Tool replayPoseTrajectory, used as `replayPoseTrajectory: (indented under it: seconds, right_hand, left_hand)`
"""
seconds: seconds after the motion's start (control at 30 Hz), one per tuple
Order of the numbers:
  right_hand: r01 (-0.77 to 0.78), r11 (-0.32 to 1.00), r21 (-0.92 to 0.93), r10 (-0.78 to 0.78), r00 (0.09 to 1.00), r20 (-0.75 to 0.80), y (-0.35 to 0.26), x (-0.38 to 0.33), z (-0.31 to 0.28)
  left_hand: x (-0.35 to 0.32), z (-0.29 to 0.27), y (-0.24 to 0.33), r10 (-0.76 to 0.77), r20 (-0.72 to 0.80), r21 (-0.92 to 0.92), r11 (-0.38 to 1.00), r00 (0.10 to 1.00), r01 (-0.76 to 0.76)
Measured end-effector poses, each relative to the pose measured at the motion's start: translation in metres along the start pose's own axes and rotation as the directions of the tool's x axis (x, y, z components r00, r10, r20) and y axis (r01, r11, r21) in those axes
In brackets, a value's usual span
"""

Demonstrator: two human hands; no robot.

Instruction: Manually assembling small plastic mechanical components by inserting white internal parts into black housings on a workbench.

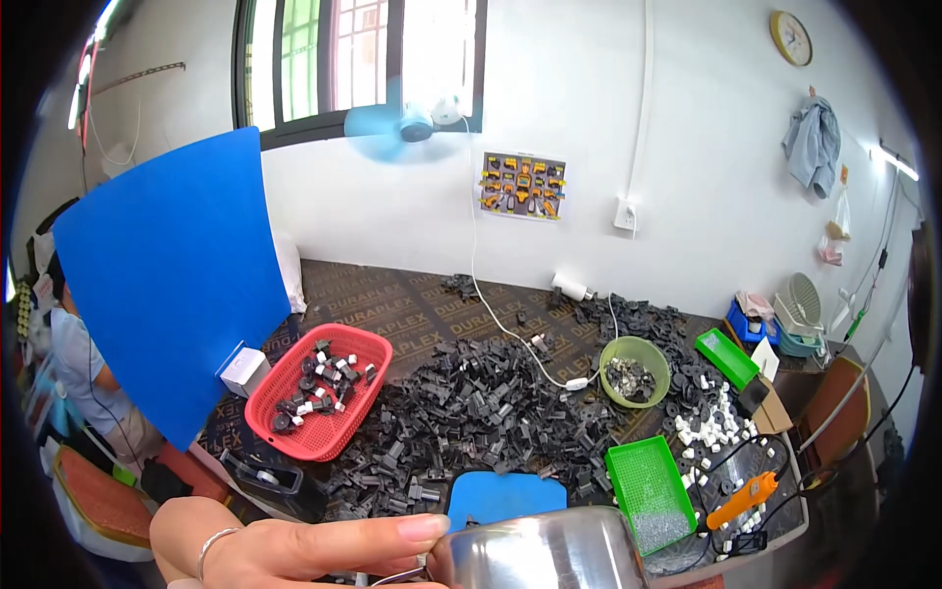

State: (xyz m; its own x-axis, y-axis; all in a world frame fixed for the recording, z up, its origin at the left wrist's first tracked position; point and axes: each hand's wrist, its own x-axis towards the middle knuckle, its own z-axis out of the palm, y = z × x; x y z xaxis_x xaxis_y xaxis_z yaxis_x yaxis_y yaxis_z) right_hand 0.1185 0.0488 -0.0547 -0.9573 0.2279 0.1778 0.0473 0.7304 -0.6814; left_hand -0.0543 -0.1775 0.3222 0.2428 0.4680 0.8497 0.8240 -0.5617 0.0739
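My left hand (285,545), with a thin ring on one finger, comes in at the lower edge. Its fingers are closed at the handle side of a shiny metal mug (540,552), the thumb pressed against the rim. The lower part of the mug is cut off by the picture's edge. Just beyond it lies a blue mat (505,498), and behind that spreads a big heap of small black plastic parts (471,402). My right hand does not show.
A red basket (378,344) holds black and white parts. Rightward are a green bowl (659,365) of small metal pieces, a green tray (638,466) with tiny screws, white parts (702,432) and an orange electric screwdriver (743,501). A blue partition (186,275) partly hides another person (83,363).
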Motion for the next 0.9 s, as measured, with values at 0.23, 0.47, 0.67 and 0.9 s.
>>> replayPoseTrajectory:
  seconds: [0.23, 0.47, 0.67, 0.9]
  right_hand:
    - [0.237, -0.401, -0.885, 0.298, 0.947, 0.118, -0.050, 0.006, 0.027]
    - [-0.040, 0.998, -0.045, 0.044, 0.994, 0.097, -0.006, 0.005, -0.012]
    - [-0.203, 0.978, 0.057, 0.197, 0.976, 0.094, -0.038, 0.013, -0.030]
    - [-0.187, 0.982, -0.027, 0.189, 0.974, 0.123, -0.027, 0.003, -0.024]
  left_hand:
    - [0.010, 0.008, 0.006, 0.021, -0.055, 0.026, 0.999, 0.998, -0.020]
    - [-0.005, -0.006, -0.001, -0.234, 0.048, -0.133, 0.962, 0.971, 0.238]
    - [-0.058, -0.028, -0.003, -0.775, 0.250, -0.345, 0.489, 0.581, 0.801]
    - [-0.176, -0.096, -0.031, -0.867, -0.496, -0.481, 0.325, 0.053, 0.814]
